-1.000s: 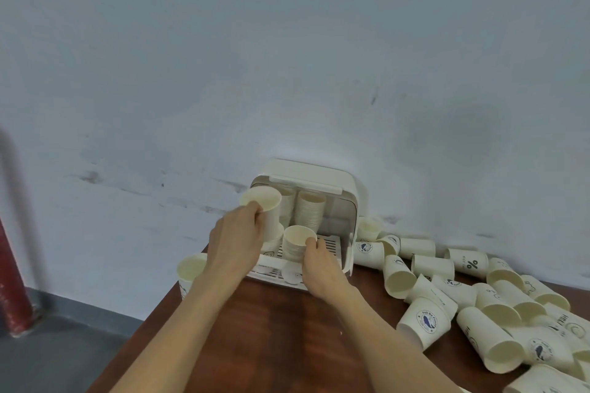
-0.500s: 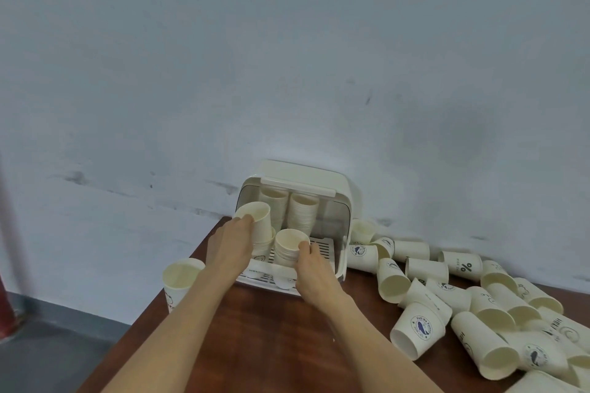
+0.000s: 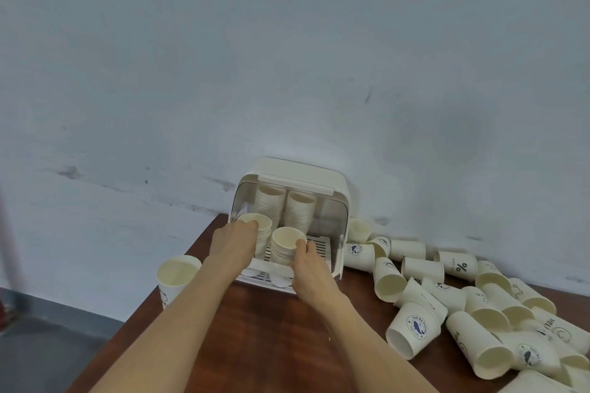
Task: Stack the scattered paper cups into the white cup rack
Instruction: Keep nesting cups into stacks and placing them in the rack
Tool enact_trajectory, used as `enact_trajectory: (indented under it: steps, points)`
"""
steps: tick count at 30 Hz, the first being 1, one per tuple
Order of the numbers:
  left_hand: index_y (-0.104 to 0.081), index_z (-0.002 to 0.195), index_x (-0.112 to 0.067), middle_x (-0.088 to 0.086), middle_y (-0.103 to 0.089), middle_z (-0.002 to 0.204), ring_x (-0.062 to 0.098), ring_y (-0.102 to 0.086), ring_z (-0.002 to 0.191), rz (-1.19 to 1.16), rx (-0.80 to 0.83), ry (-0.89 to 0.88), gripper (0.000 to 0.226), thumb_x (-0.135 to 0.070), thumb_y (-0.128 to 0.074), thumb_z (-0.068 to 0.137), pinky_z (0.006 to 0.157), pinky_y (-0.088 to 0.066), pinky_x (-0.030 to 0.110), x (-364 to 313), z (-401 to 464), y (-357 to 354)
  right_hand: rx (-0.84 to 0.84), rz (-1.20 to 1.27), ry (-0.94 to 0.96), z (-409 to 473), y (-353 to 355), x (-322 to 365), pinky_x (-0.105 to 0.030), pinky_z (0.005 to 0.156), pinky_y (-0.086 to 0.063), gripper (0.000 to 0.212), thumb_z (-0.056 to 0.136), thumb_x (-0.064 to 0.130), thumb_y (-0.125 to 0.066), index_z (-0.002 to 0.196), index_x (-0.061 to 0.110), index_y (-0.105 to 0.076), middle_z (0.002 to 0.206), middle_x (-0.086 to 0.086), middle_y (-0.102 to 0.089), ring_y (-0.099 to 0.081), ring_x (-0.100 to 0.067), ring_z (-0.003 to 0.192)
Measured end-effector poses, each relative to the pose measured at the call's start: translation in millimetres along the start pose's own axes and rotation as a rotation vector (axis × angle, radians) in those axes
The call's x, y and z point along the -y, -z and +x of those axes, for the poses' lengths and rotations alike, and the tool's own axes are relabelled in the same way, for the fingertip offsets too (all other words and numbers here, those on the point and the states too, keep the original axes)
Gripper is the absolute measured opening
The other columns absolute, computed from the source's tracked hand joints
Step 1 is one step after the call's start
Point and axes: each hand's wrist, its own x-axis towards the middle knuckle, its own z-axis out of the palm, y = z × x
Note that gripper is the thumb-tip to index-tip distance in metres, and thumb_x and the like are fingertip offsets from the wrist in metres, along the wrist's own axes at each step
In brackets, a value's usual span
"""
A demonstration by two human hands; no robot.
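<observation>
My left hand (image 3: 234, 241) grips a cup (image 3: 255, 222) atop the front-left stack; my right hand (image 3: 308, 262) pinches the front-right stack (image 3: 285, 249) inside the white cup rack (image 3: 332, 179). Four stacks stand; many scattered cups (image 3: 412, 333) remain on the worktop (image 3: 271, 344).

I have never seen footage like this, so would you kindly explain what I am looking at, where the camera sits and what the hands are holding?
There is no machine here: a person wears a camera on the head, looking forward and down at their own bare arms. On a brown table against a pale wall stands a white cup rack, open at the front, with two tall stacks of paper cups at the back. The left hand grips the top cup of a short front stack; the right hand holds a second short stack beside it. To the right, many loose cups lie tumbled on the table. One single cup stands upright at the left edge.
</observation>
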Motion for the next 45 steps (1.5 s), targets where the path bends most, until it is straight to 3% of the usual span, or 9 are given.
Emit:
enact_trajectory:
  steps: [8,13,16,19,22,27,36,41,45]
  points:
    - [-0.042,0.130,-0.015,0.009,-0.057,0.117,0.030,-0.060,0.103,-0.075,0.016,0.013,0.041,-0.008,-0.043,0.090,0.076,-0.047,0.037,-3.7,-13.7,-11.4,-0.007,-0.010,-0.003,0.2,-2.0,-0.4,-0.034,0.081,-0.043,0.056,0.085,-0.003,-0.052,0.137,-0.001,-0.029,0.127,-0.018,-0.044,-0.052,-0.032,0.107]
    - [-0.033,0.137,-0.017,0.005,-0.056,0.122,0.031,-0.059,0.103,-0.178,-0.108,0.026,0.048,-0.011,-0.043,0.091,0.067,-0.036,0.036,-10.3,-33.0,0.6,0.004,-0.007,-0.010,0.0,-1.7,0.1,-0.034,0.083,-0.042,0.062,0.082,-0.006,-0.052,0.138,-0.001,-0.026,0.127,-0.020,-0.042,-0.052,-0.034,0.106]
    - [-0.037,0.135,-0.018,0.005,-0.055,0.122,0.032,-0.058,0.104,-0.205,-0.128,-0.002,0.040,-0.016,-0.039,0.095,0.068,-0.036,0.036,-13.5,-49.8,12.2,0.025,0.078,-0.015,-1.6,1.3,0.8,-0.037,0.088,-0.043,0.074,0.082,-0.006,-0.052,0.146,0.003,-0.015,0.129,-0.022,-0.041,-0.051,-0.036,0.107]
    - [-0.039,0.134,-0.019,0.004,-0.055,0.122,0.034,-0.058,0.103,-0.222,-0.133,-0.012,0.037,-0.021,-0.035,0.097,0.071,-0.040,0.038,-15.2,-66.7,25.3,0.075,0.187,-0.033,-6.6,10.1,3.0,-0.038,0.095,-0.041,0.094,0.083,-0.005,-0.052,0.151,0.008,0.012,0.135,-0.026,-0.036,-0.048,-0.037,0.115]
    - [-0.041,0.132,-0.020,0.004,-0.055,0.122,0.035,-0.058,0.101,-0.239,-0.135,-0.020,0.036,-0.019,-0.035,0.096,0.072,-0.042,0.039,-16.6,-82.9,34.4,0.069,0.276,-0.052,-20.1,18.9,10.0,-0.038,0.096,-0.041,0.098,0.082,-0.004,-0.049,0.150,0.013,0.021,0.138,-0.024,-0.038,-0.049,-0.035,0.117]
    - [-0.041,0.132,-0.021,0.002,-0.056,0.123,0.034,-0.056,0.105,-0.302,-0.124,-0.051,0.036,-0.022,-0.036,0.096,0.078,-0.046,0.043,-25.4,-107.2,42.4,0.040,0.310,-0.064,-55.8,27.9,13.9,-0.042,0.090,-0.045,0.089,0.083,-0.001,-0.042,0.152,0.018,0.011,0.124,-0.021,-0.053,-0.054,-0.034,0.107]
    - [-0.043,0.134,-0.023,0.002,-0.060,0.122,0.027,-0.058,0.108,-0.393,-0.138,-0.151,0.038,-0.026,-0.040,0.097,0.083,-0.046,0.041,-69.4,-133.3,44.7,0.047,0.259,-0.137,-108.4,58.9,-20.2,-0.043,0.102,-0.040,0.070,0.088,0.012,-0.040,0.152,0.014,-0.012,0.141,-0.014,-0.044,-0.047,-0.035,0.125]
    - [-0.048,0.129,-0.022,0.002,-0.061,0.122,0.028,-0.057,0.111,-0.424,-0.097,-0.208,0.035,-0.026,-0.040,0.096,0.087,-0.047,0.041,-103.9,-134.6,38.4,-0.027,0.237,-0.175,-128.5,78.1,-54.5,-0.039,0.088,-0.045,0.062,0.089,0.008,-0.041,0.147,0.009,-0.021,0.112,-0.015,-0.061,-0.055,-0.029,0.106]
    - [-0.046,0.131,-0.022,0.002,-0.059,0.126,0.025,-0.054,0.116,-0.402,-0.048,-0.301,0.035,-0.028,-0.039,0.097,0.091,-0.045,0.040,-139.1,-133.4,33.5,-0.082,0.208,-0.241,-141.9,89.7,-85.2,-0.035,0.075,-0.043,0.056,0.089,0.007,-0.040,0.143,0.010,-0.027,0.117,-0.020,-0.055,-0.057,-0.033,0.096]
